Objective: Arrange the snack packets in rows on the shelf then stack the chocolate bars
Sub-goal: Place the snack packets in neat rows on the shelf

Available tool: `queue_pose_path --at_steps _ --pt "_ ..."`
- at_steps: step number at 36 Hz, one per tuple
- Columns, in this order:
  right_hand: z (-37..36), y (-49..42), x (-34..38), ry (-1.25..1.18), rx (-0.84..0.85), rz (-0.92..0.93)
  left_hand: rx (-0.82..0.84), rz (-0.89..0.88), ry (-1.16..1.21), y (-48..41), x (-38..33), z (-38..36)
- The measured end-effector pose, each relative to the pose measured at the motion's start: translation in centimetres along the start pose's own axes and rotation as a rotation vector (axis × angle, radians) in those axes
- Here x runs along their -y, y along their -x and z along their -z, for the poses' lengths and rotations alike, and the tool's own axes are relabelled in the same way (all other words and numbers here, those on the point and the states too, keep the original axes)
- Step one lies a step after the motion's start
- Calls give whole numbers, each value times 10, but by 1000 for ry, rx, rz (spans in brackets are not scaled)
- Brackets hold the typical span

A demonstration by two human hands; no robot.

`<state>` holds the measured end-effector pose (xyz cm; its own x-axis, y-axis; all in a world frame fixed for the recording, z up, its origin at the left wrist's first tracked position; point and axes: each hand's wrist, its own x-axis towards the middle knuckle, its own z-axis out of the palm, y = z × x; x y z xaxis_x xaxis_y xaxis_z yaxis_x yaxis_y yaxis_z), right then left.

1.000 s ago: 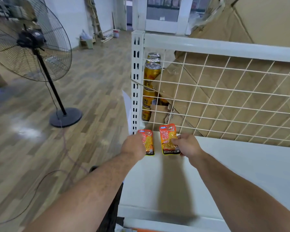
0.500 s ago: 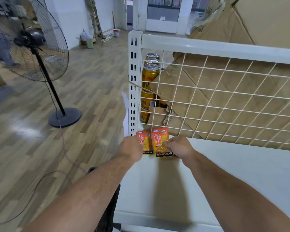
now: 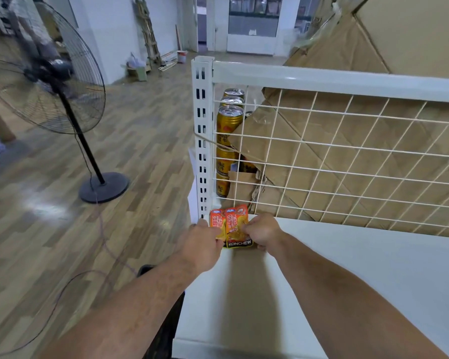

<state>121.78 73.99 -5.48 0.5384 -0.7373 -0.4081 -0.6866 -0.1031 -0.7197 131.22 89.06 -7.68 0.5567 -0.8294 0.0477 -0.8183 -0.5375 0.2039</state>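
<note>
Now | left hand (image 3: 202, 240) grips orange packet (image 3: 216, 223) | right hand (image 3: 264, 232) pinches KONCHEW packet (image 3: 237, 225) | on shelf (image 3: 360, 275)

- White flat metal shelf board (image 3: 347, 281): before me, under both my forearms.
- Left orange plastic snack packet (image 3: 216, 224): on the board's far left corner, just beside the white slotted steel post (image 3: 202, 138); my left hand (image 3: 200, 244) grips its near left side.
- Right orange plastic snack packet (image 3: 237, 226): touching the first on its right; my right hand (image 3: 263, 233) pinches its right edge.
- White wire mesh panel (image 3: 347, 164): upright behind both packets.
- Gold round drink cans (image 3: 230, 123): behind the mesh, by the post; brown flat cardboard sheets (image 3: 335, 141) to their right.
- Black tall pedestal fan (image 3: 44, 81): on the floor, well left of the shelf.
</note>
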Motion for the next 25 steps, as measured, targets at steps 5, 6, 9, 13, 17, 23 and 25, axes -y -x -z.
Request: queue_pose_path --at_steps 5,6,9,13,17,23,25 --pt "-4 -1 6 141 -20 -8 11 10 43 0 1 3" --pt "-5 -1 8 162 -26 -7 11 15 51 0 1 4" --pt "-7 1 12 200 -39 -7 8 33 47 1 1 7" --pt "-6 6 17 249 -48 -15 -57 32 25 0 -3 9" --pt "-8 7 18 315 -84 -2 -134 -2 38 -1 -7 12" --pt "-10 10 18 452 -147 25 -128 -18 46 0 -11 15" --pt "-10 12 18 476 -160 35 -118 -15 36 1 -12 15"
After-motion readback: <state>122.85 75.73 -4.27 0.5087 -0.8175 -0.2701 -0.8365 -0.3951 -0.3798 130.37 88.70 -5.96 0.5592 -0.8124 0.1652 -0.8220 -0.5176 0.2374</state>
